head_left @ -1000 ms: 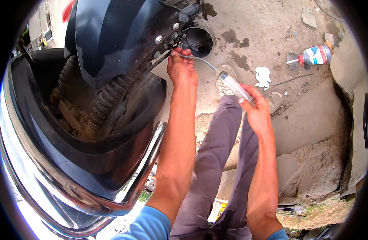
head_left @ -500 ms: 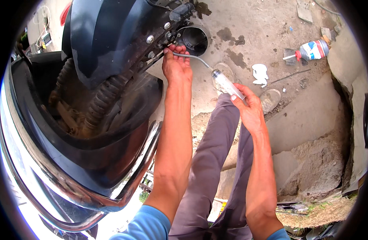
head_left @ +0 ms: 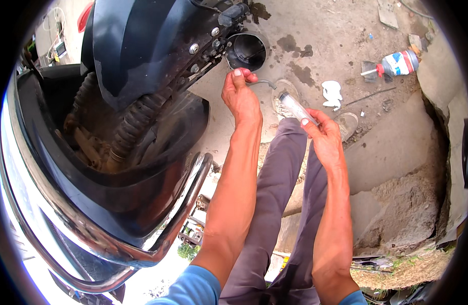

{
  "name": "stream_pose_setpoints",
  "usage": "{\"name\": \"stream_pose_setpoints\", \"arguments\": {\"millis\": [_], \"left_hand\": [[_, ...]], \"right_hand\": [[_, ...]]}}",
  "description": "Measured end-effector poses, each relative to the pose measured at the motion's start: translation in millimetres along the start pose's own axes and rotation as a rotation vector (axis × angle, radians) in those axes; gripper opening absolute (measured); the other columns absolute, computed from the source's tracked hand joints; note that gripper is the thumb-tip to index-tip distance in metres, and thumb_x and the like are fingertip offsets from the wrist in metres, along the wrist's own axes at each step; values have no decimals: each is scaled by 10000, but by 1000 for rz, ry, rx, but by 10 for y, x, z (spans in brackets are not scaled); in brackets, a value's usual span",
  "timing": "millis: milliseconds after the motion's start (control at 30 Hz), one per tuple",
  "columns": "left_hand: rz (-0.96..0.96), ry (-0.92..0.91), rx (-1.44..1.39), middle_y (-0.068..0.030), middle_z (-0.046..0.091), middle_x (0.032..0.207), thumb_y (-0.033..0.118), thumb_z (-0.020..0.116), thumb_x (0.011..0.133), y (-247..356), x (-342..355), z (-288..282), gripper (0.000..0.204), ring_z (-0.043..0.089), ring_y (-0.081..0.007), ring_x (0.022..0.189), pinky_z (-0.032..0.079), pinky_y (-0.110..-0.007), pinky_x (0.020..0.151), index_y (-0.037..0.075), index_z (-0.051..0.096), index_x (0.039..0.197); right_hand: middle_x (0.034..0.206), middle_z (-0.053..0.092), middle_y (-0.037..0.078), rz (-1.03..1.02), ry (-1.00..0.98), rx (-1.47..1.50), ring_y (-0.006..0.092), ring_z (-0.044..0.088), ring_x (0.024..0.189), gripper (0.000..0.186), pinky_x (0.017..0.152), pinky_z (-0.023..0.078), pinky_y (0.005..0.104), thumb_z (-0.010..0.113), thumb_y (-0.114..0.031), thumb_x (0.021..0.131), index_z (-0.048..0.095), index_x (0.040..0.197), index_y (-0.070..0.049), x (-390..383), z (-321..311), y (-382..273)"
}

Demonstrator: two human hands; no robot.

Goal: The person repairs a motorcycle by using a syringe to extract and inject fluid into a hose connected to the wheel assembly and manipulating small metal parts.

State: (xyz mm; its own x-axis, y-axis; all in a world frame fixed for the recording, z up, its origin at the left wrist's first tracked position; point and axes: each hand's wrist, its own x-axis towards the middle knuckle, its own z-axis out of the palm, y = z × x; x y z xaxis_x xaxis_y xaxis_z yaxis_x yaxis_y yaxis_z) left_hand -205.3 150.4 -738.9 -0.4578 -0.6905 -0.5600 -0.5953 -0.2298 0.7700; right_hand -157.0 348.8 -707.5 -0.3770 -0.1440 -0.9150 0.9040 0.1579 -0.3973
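Note:
My right hand (head_left: 324, 134) grips a clear plastic syringe (head_left: 295, 107) by its barrel, tip pointing up and left toward my shoes. From its tip a thin grey tube (head_left: 265, 82) curves left to my left hand (head_left: 242, 96). The fingers of that hand are pinched on the tube, thumb on top, and they hide its end. Just beyond my left fingers stands a dark round open container (head_left: 247, 51) on the ground. A black, bolted vehicle part with a fender (head_left: 137, 46) lies left of it, apart from my hand.
A clear bottle (head_left: 399, 63) with a red cap and white spout lies at the far right. Near it are a crumpled white cloth (head_left: 331, 94) and a thin dark stick (head_left: 372, 95). Broken concrete slabs (head_left: 396, 147) edge the right; a chrome bar (head_left: 190, 198) curves at lower left.
My left hand has drawn back from the bolted black part, toward the right and nearer me, bringing the tube along. The syringe has shifted slightly right and nearer me.

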Motion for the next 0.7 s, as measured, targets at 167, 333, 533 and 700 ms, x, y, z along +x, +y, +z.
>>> {"name": "stream_pose_setpoints", "arguments": {"millis": [167,333,533,700], "left_hand": [[47,-84,183,-56,692,1002,203,437,1055,13,-253,7,241,612,-126,945,454,-314,854,28,602,1065],[122,-120,154,-59,680,1082,178,454,1049,222,-445,-8,211,608,-127,1000,457,-313,907,33,595,1106],[195,-175,159,-87,644,1196,146,519,1027,654,-891,-104,211,598,-147,1096,485,-316,943,30,573,1194],[101,-291,4,-115,630,1240,150,540,1017,1256,-1592,-75,274,597,-180,1128,483,-332,982,15,556,1256]], "right_hand": [[961,656,64,-58,26,49,132,575,840,350,761,467,273,676,-167,900,643,1219,-27,-125,-92,236],[1040,657,56,20,-45,261,129,582,875,379,769,480,279,684,-37,869,631,1244,-53,-295,-211,138],[1138,643,73,-36,-82,263,145,583,964,545,843,484,290,671,96,798,580,1314,-53,-740,-283,77],[1140,625,62,-80,-61,216,135,583,1002,519,881,468,289,604,106,786,568,1289,-14,-1252,-496,10]]}}
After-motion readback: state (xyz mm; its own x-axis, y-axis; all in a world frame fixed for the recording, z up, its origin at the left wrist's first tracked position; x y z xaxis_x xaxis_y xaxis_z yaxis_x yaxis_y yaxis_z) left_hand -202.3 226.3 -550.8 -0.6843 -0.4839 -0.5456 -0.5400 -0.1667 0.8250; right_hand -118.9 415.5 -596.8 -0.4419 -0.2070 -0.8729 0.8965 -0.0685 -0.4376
